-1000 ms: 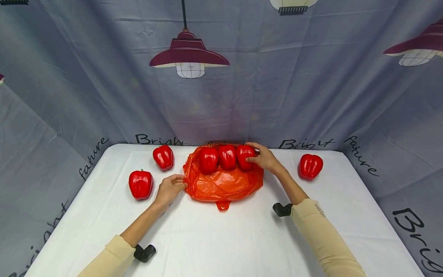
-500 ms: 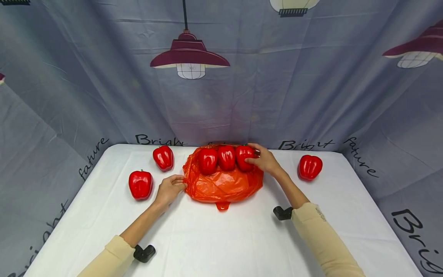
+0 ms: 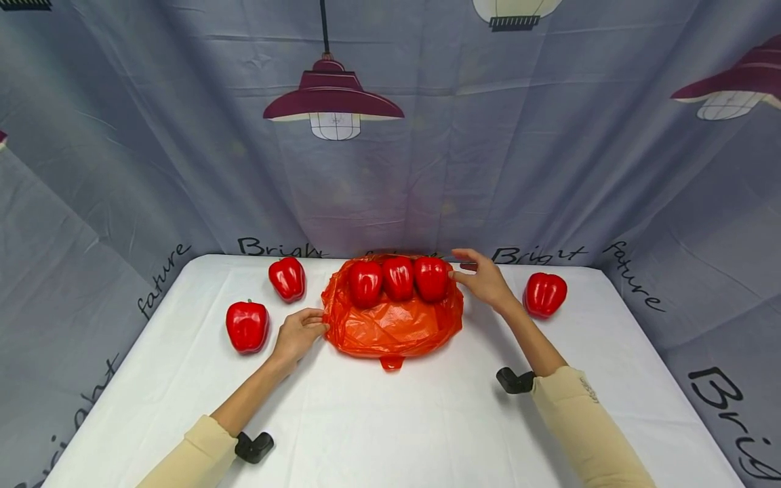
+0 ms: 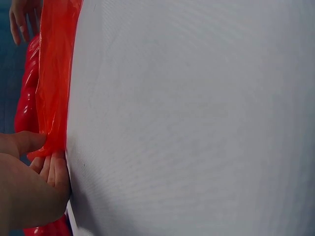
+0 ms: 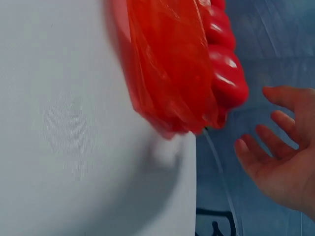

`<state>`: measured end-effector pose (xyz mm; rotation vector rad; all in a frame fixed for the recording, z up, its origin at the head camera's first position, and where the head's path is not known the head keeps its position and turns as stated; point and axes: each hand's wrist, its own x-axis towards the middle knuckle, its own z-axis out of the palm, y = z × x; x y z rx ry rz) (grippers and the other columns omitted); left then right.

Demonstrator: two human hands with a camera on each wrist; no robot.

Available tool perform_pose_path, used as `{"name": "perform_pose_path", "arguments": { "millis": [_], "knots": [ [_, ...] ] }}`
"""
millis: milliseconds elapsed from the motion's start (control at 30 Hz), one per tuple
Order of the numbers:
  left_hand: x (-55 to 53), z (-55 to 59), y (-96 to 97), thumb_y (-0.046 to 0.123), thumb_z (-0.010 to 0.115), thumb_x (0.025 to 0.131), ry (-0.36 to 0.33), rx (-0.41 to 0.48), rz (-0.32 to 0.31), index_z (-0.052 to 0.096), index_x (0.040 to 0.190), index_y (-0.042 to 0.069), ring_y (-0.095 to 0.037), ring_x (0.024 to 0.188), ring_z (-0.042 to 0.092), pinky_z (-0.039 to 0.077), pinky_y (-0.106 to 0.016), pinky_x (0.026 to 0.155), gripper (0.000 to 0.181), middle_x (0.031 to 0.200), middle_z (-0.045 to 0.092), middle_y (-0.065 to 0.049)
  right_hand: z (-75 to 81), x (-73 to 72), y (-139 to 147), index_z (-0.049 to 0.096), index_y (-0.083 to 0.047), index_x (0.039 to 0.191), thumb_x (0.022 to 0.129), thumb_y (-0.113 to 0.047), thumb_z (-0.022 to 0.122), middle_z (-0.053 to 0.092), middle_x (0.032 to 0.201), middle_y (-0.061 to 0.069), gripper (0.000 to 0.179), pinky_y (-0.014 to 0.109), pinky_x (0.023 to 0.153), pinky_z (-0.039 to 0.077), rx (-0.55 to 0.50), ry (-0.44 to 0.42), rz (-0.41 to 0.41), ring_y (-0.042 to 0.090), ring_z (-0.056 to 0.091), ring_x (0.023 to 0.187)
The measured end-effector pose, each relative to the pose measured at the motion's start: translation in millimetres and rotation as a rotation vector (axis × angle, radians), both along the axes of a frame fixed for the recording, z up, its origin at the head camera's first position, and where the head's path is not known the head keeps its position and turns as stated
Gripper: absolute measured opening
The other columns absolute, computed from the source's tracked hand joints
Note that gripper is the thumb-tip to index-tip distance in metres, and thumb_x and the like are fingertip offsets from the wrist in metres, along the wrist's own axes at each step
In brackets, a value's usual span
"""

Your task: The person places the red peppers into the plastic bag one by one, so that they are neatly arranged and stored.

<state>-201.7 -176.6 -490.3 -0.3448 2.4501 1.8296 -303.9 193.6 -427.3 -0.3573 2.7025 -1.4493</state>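
Observation:
An orange-red plastic bag [image 3: 396, 332] lies spread at the table's back middle, with three red bell peppers [image 3: 398, 278] side by side in its mouth. My left hand [image 3: 299, 334] pinches the bag's left edge; in the left wrist view the thumb [image 4: 30, 141] lies over the film and the fingers beneath it. At the bag's right side, my right hand [image 3: 486, 280] stands off the rightmost pepper [image 3: 431, 279], fingers spread and holding nothing. The right wrist view shows a gap between that hand [image 5: 283, 147] and the pepper [image 5: 228, 77].
Two more red bell peppers, one farther back [image 3: 287, 279] and one nearer [image 3: 247, 327], sit left of the bag. Another pepper [image 3: 545, 295] lies to the right, behind my right forearm. A white cloth covers the table [image 3: 390, 434], and a grey printed curtain [image 3: 427, 169] hangs close behind.
My right hand has let go of the rightmost pepper and drawn back to the right. That pepper stays in the bag's mouth. The left hand has kept its place on the bag.

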Motion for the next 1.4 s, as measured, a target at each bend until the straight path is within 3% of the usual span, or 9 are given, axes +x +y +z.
{"name": "perform_pose_path", "arguments": {
  "millis": [467,667,967,1133,1400],
  "knots": [
    [-0.5,-0.8,0.3,0.002,0.068,0.091,0.010,0.007,0.004,0.065,0.122,-0.004,-0.024,0.102,0.063,0.053,-0.022,0.080,0.032,0.112,0.068,-0.017,24.1,27.1,55,0.046,-0.003,0.146,0.096,-0.016,0.068,0.045,0.147,0.020,0.056,0.056,0.100,0.044,-0.011,0.067,-0.101,0.040,0.043,0.134],
    [-1.5,-2.0,0.1,0.002,0.067,0.091,0.007,0.011,0.004,0.065,0.122,-0.005,-0.026,0.104,0.062,0.053,-0.024,0.083,0.032,0.113,0.068,-0.018,24.7,32.5,81,0.043,-0.004,0.148,0.096,-0.017,0.068,0.044,0.149,0.021,0.059,0.059,0.104,0.039,0.047,0.106,-0.159,0.041,0.042,0.135],
    [0.7,-0.7,0.3,0.003,0.067,0.091,0.001,0.008,0.004,0.065,0.122,-0.004,-0.027,0.105,0.062,0.054,-0.025,0.084,0.032,0.113,0.068,-0.017,6.7,43.3,121,0.039,-0.003,0.151,0.099,-0.019,0.063,0.040,0.150,0.025,0.059,0.063,0.104,0.035,0.077,0.114,-0.259,0.045,0.035,0.138],
    [0.6,-1.3,-0.1,0.002,0.067,0.091,0.000,0.010,0.008,0.065,0.122,-0.004,-0.027,0.105,0.062,0.054,-0.024,0.084,0.032,0.113,0.068,-0.018,-7.7,46.0,141,0.040,0.000,0.149,0.099,-0.016,0.062,0.036,0.151,0.029,0.058,0.065,0.109,0.027,0.080,0.120,-0.293,0.049,0.029,0.140],
    [-0.1,-0.7,0.1,0.003,0.067,0.091,-0.001,0.011,0.004,0.064,0.122,-0.004,-0.027,0.106,0.061,0.053,-0.026,0.085,0.032,0.114,0.067,-0.017,-28.3,36.9,162,0.033,-0.003,0.154,0.100,-0.023,0.062,0.026,0.157,0.028,0.064,0.066,0.110,0.023,0.018,0.036,-0.286,0.051,0.018,0.143]
  ]
}}
